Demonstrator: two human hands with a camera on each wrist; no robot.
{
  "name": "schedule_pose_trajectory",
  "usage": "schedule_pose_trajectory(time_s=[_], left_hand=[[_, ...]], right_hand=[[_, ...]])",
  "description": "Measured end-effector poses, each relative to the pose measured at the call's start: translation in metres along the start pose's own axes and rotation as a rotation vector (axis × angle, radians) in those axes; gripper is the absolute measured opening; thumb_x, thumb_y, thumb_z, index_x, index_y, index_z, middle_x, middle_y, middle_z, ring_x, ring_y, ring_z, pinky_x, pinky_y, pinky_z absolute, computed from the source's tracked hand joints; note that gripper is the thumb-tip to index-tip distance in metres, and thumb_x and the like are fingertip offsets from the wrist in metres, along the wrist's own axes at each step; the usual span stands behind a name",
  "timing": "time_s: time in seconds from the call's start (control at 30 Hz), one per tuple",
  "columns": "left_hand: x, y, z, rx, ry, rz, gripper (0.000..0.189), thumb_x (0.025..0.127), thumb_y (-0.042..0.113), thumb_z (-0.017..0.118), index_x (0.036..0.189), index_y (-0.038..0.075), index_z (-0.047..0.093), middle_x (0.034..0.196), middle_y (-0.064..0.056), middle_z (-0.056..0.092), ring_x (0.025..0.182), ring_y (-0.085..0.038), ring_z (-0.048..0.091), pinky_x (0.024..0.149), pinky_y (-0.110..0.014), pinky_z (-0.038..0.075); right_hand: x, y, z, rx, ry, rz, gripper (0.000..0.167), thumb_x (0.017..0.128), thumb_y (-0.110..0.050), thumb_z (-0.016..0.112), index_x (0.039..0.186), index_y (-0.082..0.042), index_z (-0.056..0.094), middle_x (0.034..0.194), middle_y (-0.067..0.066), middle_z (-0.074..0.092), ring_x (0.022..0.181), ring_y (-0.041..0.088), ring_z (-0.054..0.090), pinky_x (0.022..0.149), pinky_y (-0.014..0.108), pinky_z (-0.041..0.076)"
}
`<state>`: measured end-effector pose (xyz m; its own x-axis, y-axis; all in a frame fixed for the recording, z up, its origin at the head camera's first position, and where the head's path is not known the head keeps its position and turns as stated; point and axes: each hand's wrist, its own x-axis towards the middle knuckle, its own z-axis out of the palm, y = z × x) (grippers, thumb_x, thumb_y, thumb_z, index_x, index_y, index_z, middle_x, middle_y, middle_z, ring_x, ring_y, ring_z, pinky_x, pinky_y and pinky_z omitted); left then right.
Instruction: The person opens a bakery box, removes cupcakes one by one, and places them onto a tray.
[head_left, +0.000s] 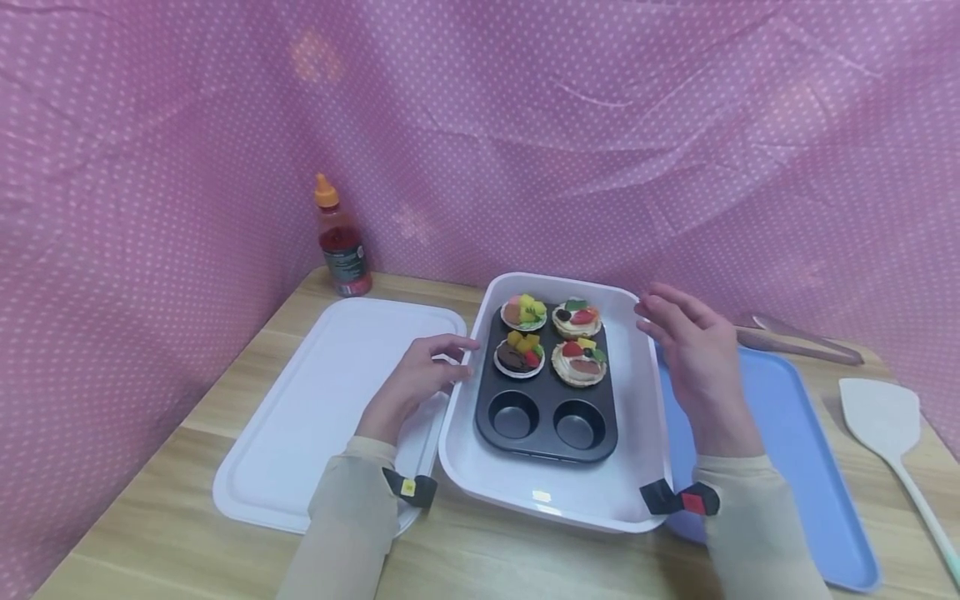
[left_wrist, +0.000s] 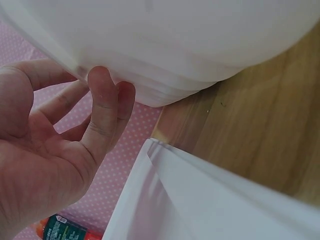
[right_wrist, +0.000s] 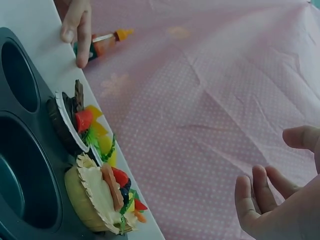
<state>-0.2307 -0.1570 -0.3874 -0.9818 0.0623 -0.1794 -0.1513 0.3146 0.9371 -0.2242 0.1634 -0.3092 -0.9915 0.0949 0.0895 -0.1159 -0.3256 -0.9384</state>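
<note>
A deep white tray point(head_left: 540, 500) holds a dark muffin tin point(head_left: 546, 446). Four of the tin's cups carry toy tarts topped with fruit, such as a chocolate one point(head_left: 517, 358) and a cream one point(head_left: 577, 367); the two near cups are bare. My left hand point(head_left: 427, 371) is at the tray's left rim, its relaxed fingertips right against the rim and outer wall in the left wrist view. Over the tray's right rim hovers my right hand point(head_left: 693, 358), fingers loosely bent and nothing between them.
Left of the tray lies a white board point(head_left: 322, 400), and a blue tray point(head_left: 795, 450) sits to the right, partly under my right arm. Tongs point(head_left: 802, 342) and a white spatula point(head_left: 881, 412) lie farther right. A sauce bottle point(head_left: 345, 250) stands at the back left by the pink cloth.
</note>
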Motion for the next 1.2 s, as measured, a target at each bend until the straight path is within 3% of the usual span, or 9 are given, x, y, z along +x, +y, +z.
schedule_pose_trajectory(time_s=[0.1,0.2,0.37,0.47,0.63,0.9,1.07,1.2], left_hand=[[-0.001,0.000,-0.001,-0.004,-0.002,0.005,0.042,0.088,0.005,0.070,0.128,0.015,0.069,0.115,-0.013,0.063,0.092,-0.020,0.063,0.074,-0.030,0.058],[0.000,0.001,-0.001,-0.004,-0.004,0.007,0.042,0.088,0.005,0.071,0.128,0.016,0.069,0.115,-0.013,0.063,0.091,-0.020,0.063,0.074,-0.030,0.058],[0.001,0.001,0.000,-0.003,-0.002,0.010,0.041,0.088,0.005,0.071,0.127,0.016,0.070,0.114,-0.012,0.063,0.092,-0.020,0.064,0.075,-0.033,0.059],[0.001,0.001,0.001,-0.003,-0.001,0.001,0.041,0.088,0.006,0.071,0.127,0.017,0.070,0.115,-0.011,0.064,0.093,-0.021,0.064,0.076,-0.032,0.058],[0.000,-0.001,0.000,-0.002,-0.003,0.013,0.041,0.088,0.006,0.070,0.128,0.016,0.069,0.115,-0.013,0.063,0.093,-0.020,0.064,0.075,-0.031,0.058],[-0.004,-0.004,-0.006,-0.002,0.008,-0.011,0.041,0.089,0.007,0.070,0.128,0.018,0.069,0.118,-0.012,0.064,0.096,-0.022,0.065,0.076,-0.031,0.057],[-0.001,-0.005,-0.004,-0.006,-0.004,-0.010,0.041,0.090,0.008,0.070,0.129,0.020,0.069,0.120,-0.012,0.063,0.097,-0.021,0.064,0.077,-0.031,0.058],[0.000,-0.003,-0.003,-0.017,-0.012,0.012,0.041,0.089,0.006,0.070,0.128,0.017,0.069,0.118,-0.013,0.064,0.094,-0.021,0.065,0.076,-0.031,0.058]], right_hand=[[-0.001,-0.001,0.002,-0.038,-0.038,-0.004,0.014,0.091,-0.012,0.075,0.104,-0.012,0.075,0.099,-0.001,0.074,0.096,0.010,0.072,0.085,0.020,0.058],[-0.002,-0.004,0.002,-0.143,-0.067,-0.006,0.017,0.092,-0.015,0.074,0.109,-0.012,0.073,0.099,-0.005,0.075,0.097,0.007,0.072,0.085,0.019,0.057],[-0.003,-0.009,-0.006,-0.546,-0.098,-0.039,0.037,0.096,-0.026,0.069,0.129,-0.009,0.065,0.100,-0.022,0.070,0.094,-0.001,0.069,0.085,0.011,0.053],[-0.001,-0.009,-0.013,-0.681,-0.100,-0.070,0.046,0.097,-0.027,0.067,0.136,-0.004,0.060,0.100,-0.028,0.066,0.091,-0.004,0.068,0.083,0.010,0.052],[0.002,-0.008,-0.015,-0.675,-0.096,-0.078,0.053,0.096,-0.028,0.069,0.139,0.001,0.057,0.103,-0.025,0.065,0.092,-0.006,0.067,0.082,0.011,0.054],[0.001,-0.004,0.005,-0.642,-0.069,-0.021,0.056,0.095,-0.034,0.069,0.140,-0.003,0.056,0.110,-0.014,0.065,0.095,-0.002,0.066,0.086,0.011,0.052],[0.005,0.001,0.014,-0.671,-0.060,0.012,0.058,0.096,-0.039,0.067,0.143,-0.007,0.055,0.130,0.006,0.063,0.099,-0.002,0.064,0.102,0.027,0.051],[0.010,0.012,0.017,-0.669,-0.066,0.075,0.060,0.096,-0.039,0.067,0.145,-0.008,0.053,0.142,0.014,0.058,0.112,0.013,0.065,0.115,0.046,0.041]])
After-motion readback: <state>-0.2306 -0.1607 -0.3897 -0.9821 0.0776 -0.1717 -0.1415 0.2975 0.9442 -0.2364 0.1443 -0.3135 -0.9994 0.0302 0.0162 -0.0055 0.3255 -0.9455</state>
